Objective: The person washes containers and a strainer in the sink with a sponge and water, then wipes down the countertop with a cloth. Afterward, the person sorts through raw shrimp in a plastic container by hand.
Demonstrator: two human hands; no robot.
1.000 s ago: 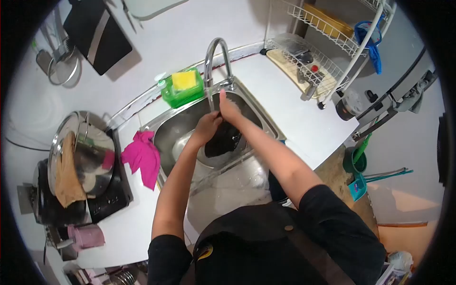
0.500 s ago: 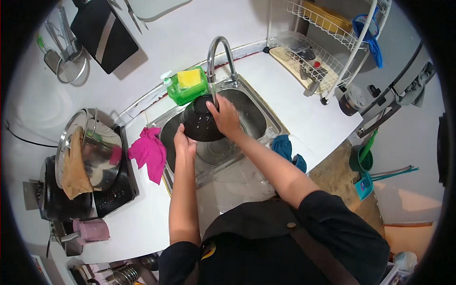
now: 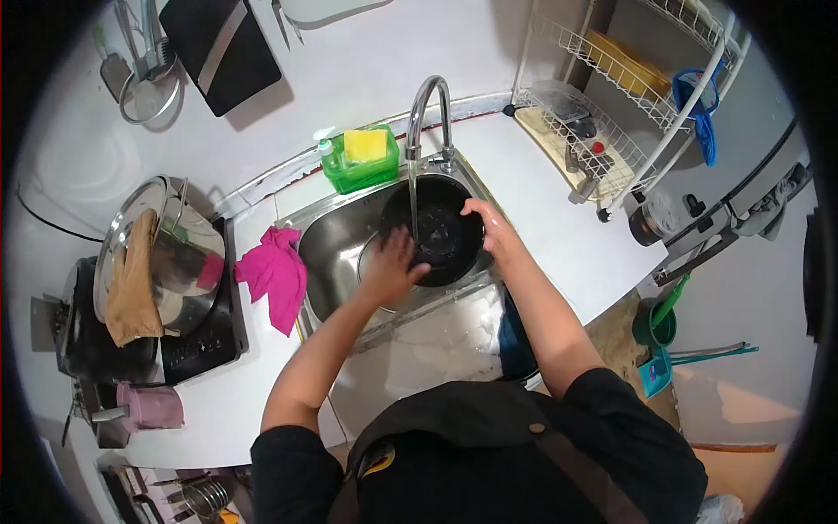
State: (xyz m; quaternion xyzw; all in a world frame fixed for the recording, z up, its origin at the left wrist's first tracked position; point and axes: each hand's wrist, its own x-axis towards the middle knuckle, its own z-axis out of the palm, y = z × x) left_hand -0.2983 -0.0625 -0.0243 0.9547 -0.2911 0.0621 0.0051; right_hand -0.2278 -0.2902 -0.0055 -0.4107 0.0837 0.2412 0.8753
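Note:
A black bowl (image 3: 447, 249) is tilted over the sink (image 3: 336, 253) with its hollow side toward me. Water from the tap (image 3: 429, 105) runs down into it. My right hand (image 3: 491, 229) grips the bowl's right rim, with the thumb over the edge. At the bowl's lower left is my left hand (image 3: 391, 269), its fingers spread and a little blurred by motion. Whether it touches the bowl I cannot tell.
Behind the sink stands a green caddy (image 3: 362, 175) with a yellow sponge (image 3: 365, 146) and a pump bottle. A pink cloth (image 3: 275, 275) lies left of the sink, near a large pot (image 3: 188, 271). A white wire rack (image 3: 624, 144) stands at right.
The bowl has turned over, from underside up to hollow side toward me, and moved right. My left hand has let go of its rim; my right hand has shifted to the right edge.

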